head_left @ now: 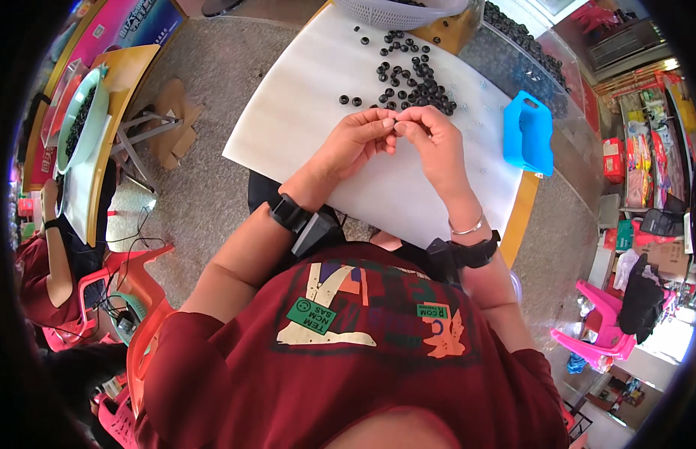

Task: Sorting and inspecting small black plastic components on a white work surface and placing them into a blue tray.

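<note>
Basin (pixel 99 135) at left holds black pieces (pixel 77 127).

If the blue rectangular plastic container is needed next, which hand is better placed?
Right hand, probably: it is nearer the container, with the left hand farther away, though both hands' fingers meet at a small dark piece.

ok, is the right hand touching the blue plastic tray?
Apart. Head view shows white tabletop between the right hand and the blue plastic tray.

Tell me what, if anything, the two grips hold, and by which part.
A small dark piece, pinched between the left grip and right grip; they cover most of it, so the exact part held cannot be told.
</note>
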Tool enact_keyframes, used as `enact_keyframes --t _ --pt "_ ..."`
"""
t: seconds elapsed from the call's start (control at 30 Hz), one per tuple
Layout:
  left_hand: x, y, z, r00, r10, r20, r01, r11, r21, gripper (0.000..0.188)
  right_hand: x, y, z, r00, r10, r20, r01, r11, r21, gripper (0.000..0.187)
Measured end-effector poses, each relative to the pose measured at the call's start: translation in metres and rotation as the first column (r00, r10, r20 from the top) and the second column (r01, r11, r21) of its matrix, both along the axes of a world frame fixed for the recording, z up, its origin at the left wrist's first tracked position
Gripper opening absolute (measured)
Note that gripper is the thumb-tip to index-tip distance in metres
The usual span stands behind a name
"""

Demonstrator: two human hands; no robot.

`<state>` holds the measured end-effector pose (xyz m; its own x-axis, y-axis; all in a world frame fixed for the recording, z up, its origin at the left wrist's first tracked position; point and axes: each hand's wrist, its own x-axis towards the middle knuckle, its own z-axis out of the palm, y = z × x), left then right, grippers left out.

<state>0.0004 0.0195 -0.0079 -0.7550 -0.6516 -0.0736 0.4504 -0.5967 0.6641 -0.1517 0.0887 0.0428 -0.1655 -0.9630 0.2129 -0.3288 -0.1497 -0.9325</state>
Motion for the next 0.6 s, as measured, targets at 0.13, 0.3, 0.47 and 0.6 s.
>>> enact_keyframes --t 0.13,0.3,0.47,0.6 --pt "-0.0007 -0.0011 -0.0042 1.0 -0.008 -0.029 0.007 1.0 -0.003 0.022 0.0101 0.0061 0.0039 0.986 -0.093 -0.142 0.081 0.993 -0.085 0.014" --pt "-0.0013 -0.0004 -0.0034 1.0 0.002 -0.023 -0.002 1.0 0.021 0.022 0.0094 0.0073 -0.0022 0.988 -0.122 -0.099 0.111 0.988 -0.108 0.017" --pt "0.0001 -0.0022 -0.0043 1.0 -0.009 0.007 0.009 1.0 0.025 0.023 0.0085 0.008 0.0012 0.993 -0.117 -0.015 0.116 0.991 -0.066 0.018" --pt "-0.0005 -0.0019 -0.0033 1.0 -0.006 0.009 0.005 1.0 0.02 0.024 0.0075 0.0079 0.0015 0.99 -0.118 -0.074 0.111 0.989 -0.101 0.017"
